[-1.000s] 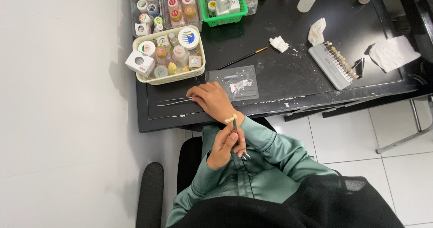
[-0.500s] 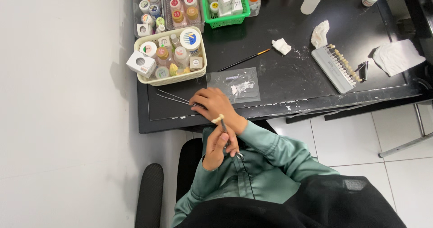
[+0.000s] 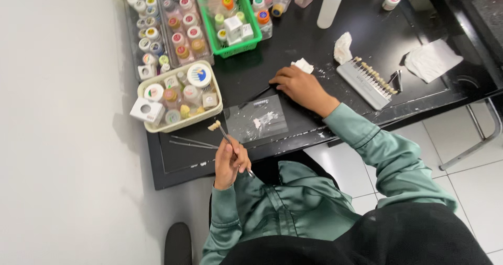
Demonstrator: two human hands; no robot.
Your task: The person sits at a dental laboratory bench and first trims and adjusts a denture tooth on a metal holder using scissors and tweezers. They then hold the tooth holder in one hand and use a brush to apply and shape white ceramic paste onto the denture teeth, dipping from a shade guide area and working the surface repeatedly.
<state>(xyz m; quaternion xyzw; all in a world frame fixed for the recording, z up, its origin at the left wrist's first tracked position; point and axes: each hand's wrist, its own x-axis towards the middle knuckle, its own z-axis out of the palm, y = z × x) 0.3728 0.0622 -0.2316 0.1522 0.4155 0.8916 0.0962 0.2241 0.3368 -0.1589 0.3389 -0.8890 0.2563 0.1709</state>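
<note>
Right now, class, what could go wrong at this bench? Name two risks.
The small cream piece sits only on the tip of the thin tool in the left hand; it could drop off. The right hand reaches past the glass slab; its sleeve might smear the white paste.

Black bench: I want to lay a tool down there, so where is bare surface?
The black bench is bare between the green basket and the right hand, and behind the shade guide towards the white bottle. The far left is crowded with trays of small jars.
</note>
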